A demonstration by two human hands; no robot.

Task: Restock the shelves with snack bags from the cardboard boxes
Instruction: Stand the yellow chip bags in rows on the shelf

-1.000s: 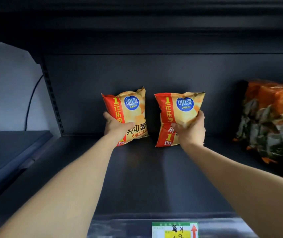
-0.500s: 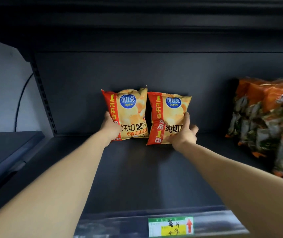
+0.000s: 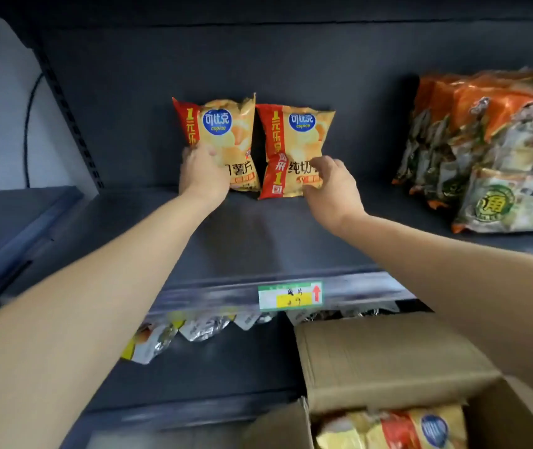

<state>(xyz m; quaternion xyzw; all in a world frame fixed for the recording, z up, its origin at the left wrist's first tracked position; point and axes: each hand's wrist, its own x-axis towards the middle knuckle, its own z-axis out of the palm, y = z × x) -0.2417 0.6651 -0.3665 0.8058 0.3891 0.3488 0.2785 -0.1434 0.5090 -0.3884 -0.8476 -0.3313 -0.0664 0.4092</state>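
Holding chip bags (image 3: 388, 427), cardboard box (image 3: 388, 361) open.

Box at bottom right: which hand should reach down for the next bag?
Right, probably. The box sits directly under the right arm, and the right hand is loosening off its bag. The left hand grips the other bag.

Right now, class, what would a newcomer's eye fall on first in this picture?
Two yellow-and-red Copico chip bags, the left chip bag and right chip bag, stand upright at the shelf's back, with the left hand and right hand on them. Below right, an open cardboard box holds more.
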